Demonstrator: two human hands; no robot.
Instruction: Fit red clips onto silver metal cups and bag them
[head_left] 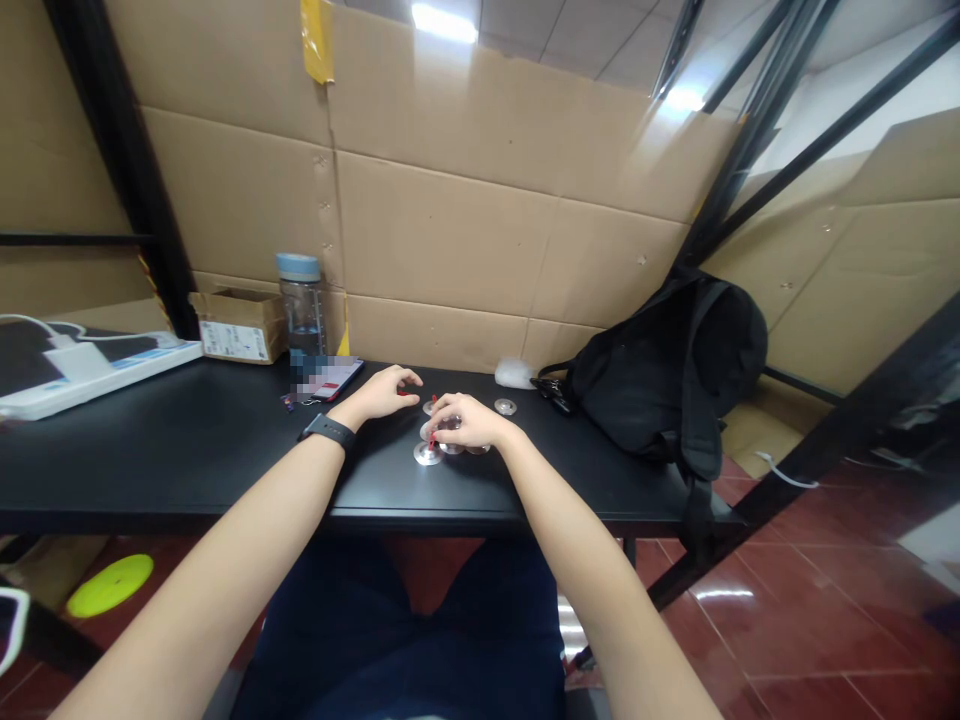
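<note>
My right hand (469, 420) pinches a small red piece (432, 440) that rises from the middle of a clear, round suction-cup-like disc (427, 456) on the table. Several similar discs lie under and around this hand, partly hidden by the fingers. One more clear disc (505, 407) lies apart to the right. My left hand (384, 392), with a dark watch (328, 431) on its wrist, hovers just left of the discs. Its fingers are bent but apart, and nothing shows between them. By its fingertips a bit of red shows on the table.
On the black table (225, 450) a phone (337, 380), a water bottle (302, 310) and a small cardboard box (238, 326) stand or lie at the back left. A white power strip (112, 378) is further left. To the right lies a black backpack (667, 360), near a crumpled clear bag (514, 373).
</note>
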